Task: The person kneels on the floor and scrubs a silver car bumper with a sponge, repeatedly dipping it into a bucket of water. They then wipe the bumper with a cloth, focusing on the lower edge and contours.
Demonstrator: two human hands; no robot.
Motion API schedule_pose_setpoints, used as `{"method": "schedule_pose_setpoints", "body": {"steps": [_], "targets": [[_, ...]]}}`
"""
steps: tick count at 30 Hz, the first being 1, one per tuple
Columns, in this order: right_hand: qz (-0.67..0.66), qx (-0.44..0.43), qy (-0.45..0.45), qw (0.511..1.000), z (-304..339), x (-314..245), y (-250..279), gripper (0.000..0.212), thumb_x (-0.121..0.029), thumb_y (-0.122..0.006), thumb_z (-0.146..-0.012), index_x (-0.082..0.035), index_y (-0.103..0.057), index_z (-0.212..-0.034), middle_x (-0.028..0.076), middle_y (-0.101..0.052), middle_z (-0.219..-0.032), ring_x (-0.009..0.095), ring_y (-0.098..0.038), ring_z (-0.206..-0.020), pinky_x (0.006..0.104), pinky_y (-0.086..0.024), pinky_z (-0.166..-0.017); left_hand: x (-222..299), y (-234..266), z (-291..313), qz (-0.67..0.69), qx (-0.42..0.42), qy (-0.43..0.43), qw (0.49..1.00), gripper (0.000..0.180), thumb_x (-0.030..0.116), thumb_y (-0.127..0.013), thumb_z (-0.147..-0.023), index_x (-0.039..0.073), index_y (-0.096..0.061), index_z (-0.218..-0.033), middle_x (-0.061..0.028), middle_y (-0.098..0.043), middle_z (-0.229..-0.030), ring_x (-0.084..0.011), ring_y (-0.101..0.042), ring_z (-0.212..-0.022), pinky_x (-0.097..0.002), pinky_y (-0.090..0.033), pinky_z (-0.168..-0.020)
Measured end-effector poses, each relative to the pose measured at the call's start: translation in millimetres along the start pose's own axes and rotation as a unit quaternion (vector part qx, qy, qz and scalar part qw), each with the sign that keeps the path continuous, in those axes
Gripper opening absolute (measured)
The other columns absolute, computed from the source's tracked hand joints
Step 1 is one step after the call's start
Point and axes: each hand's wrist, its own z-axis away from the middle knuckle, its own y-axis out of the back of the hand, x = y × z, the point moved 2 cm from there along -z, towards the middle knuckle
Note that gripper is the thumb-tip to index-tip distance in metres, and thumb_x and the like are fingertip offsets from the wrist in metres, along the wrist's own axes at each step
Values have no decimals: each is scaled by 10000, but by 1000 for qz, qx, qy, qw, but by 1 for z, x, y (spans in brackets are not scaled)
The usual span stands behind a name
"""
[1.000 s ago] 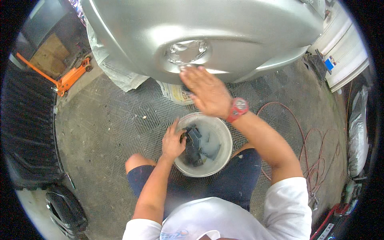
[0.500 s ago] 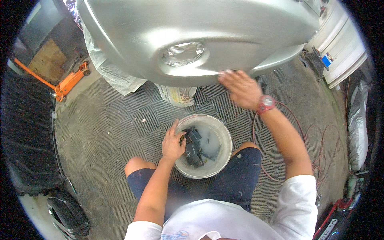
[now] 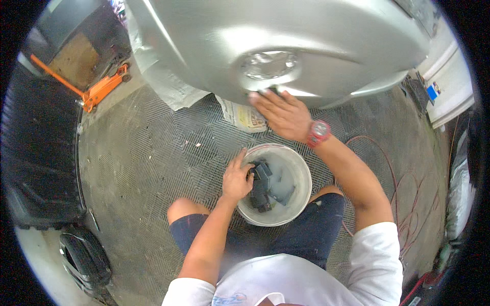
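A silver car bumper curves across the top of the view, with crumpled foil filling an oval opening in it. My right hand, a red watch at the wrist, lies palm down on the bumper's lower edge just under that oval. Beneath its fingertips shows a dark piece, apparently sandpaper; most of it is hidden. Between my knees stands a whitish bucket of cloudy water. My left hand grips its left rim, thumb inside. Dark sheets and blocks lie in the water by that thumb.
Newspaper and pale masking sheet hang below the bumper. An orange floor jack stands at far left, above a tyre. A thin red hose coils on the ridged floor at right. A wrapped silver bundle stands beyond.
My right hand has slid left along the bumper's lower edge, from right of the foil oval to beneath it. The whole view has shifted slightly; my left hand stays on the bucket rim.
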Motion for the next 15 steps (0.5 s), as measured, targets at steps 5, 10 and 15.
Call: {"method": "schedule_pose_setpoints", "body": {"steps": [5,10,15], "targets": [[69,43,18,997,-78,-24,18,767,-235,-651,-959,-86,-496,-1695,25,-451,-1790,196,-323,-1693,513,-11,-1414,2,5,2,18,0,9,1000,311,115,-835,-864,102,-834,-1174,-119,-444,-1748,-377,-565,-1459,-496,-517,-1200],[-26,76,-93,992,-85,-41,16,781,-177,-681,-932,-40,-493,-1678,122,-475,-1758,297,-384,-1662,545,-157,-1400,1,7,4,27,8,-3,1000,308,128,-827,-873,105,-831,-1180,-116,-435,-1753,-383,-566,-1456,-504,-518,-1195],[-123,45,-127,983,-45,-40,-8,889,-106,-695,-866,8,-419,-1704,264,-419,-1756,421,-358,-1662,607,-275,-1360,0,-1,3,22,-9,13,1000,300,117,-819,-874,108,-834,-1173,-125,-445,-1749,-398,-564,-1459,-502,-511,-1202]]}}
